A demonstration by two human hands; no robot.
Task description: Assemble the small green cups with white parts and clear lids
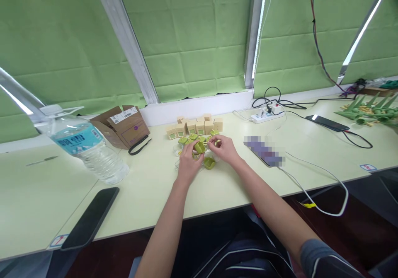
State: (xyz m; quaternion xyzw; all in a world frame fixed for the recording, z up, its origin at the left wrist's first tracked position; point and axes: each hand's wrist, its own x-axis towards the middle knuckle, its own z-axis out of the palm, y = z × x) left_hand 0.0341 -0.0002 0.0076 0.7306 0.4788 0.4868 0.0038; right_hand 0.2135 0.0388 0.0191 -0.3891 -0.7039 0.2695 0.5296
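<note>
A small green case (pixel 200 147) was held above the middle of the table (pixel 217 191), between its front and back edges. It was pinched between the thumb and fingers of the left hand (pixel 188 161). The right hand (pixel 226 148) was held just beside the case, its fingers curled; whether anything was pinched between the fingertips could not be told.

Just below the hands, toward the front edge, a second green case (pixel 209 163) was seen on the tabletop. More green pieces (pixel 193 137) were clustered behind the hands, partly hidden by them. Beyond these, toward the back edge, small tan boxes (pixel 191 127) were grouped in uneven rows.

Farther left, a brown carton (pixel 124 124) was placed by the back edge, with a black strap (pixel 139 146) laid beside it. A large water bottle (pixel 83 141) was set in front of the carton, and a dark phone (pixel 90 218) was laid at the front edge.

To the right of the hands, a phone with a blurred screen (pixel 264 150) was joined to a white cable (pixel 314 168), which was looped past the front edge. A white power strip (pixel 267 114) was placed near the back edge, and another black phone (pixel 327 123) was laid farther right.
</note>
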